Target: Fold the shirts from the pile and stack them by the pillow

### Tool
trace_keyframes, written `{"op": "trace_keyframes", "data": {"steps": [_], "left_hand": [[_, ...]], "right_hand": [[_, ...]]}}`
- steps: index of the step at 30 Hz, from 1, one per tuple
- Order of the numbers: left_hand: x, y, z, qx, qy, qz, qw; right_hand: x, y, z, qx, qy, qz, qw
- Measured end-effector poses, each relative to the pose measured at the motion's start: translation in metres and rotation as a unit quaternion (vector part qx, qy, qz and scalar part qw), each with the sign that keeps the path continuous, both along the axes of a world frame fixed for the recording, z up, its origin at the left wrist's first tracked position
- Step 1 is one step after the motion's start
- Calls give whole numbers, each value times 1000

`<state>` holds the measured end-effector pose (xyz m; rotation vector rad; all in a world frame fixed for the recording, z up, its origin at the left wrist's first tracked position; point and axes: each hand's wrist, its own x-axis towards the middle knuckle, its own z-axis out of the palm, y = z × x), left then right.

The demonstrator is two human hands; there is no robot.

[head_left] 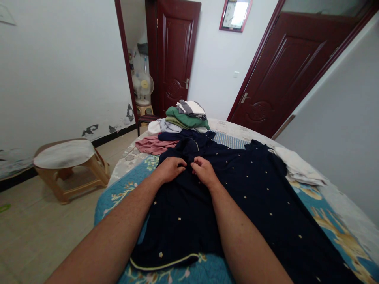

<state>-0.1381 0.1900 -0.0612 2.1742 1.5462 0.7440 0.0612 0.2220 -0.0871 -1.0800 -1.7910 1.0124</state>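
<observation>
Head view — we pinch the shirt (183, 205) below its collar (192, 147) with left hand (171, 169) and right hand (205, 171) — a clothes pile (186, 117) sits beyond the shirt.

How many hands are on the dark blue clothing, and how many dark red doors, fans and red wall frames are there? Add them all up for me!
Hands on the dark blue clothing (left hand, right hand): 2
Dark red doors: 2
Fan: 1
Red wall frame: 1
Total: 6
</observation>
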Motion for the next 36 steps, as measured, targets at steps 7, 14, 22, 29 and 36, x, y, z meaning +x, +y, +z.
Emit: {"op": "trace_keyframes", "data": {"steps": [7, 14, 22, 29, 36], "left_hand": [[0, 0, -3, -14, 35, -19, 999], [-1, 1, -3, -18, 70, -39, 997], [-4, 0, -1, 11, 47, -23, 999], [3, -3, 5, -2, -83, 55, 995], [12, -1, -2, 18, -101, 85, 991]], "right_hand": [[-2, -2, 3, 26, -41, -13, 999], [-3, 2, -2, 34, -37, -26, 998], [-2, 1, 0, 52, -48, -14, 997], [-8, -6, 3, 95, -68, -51, 992], [-12, -7, 0, 125, -81, -51, 988]]}}
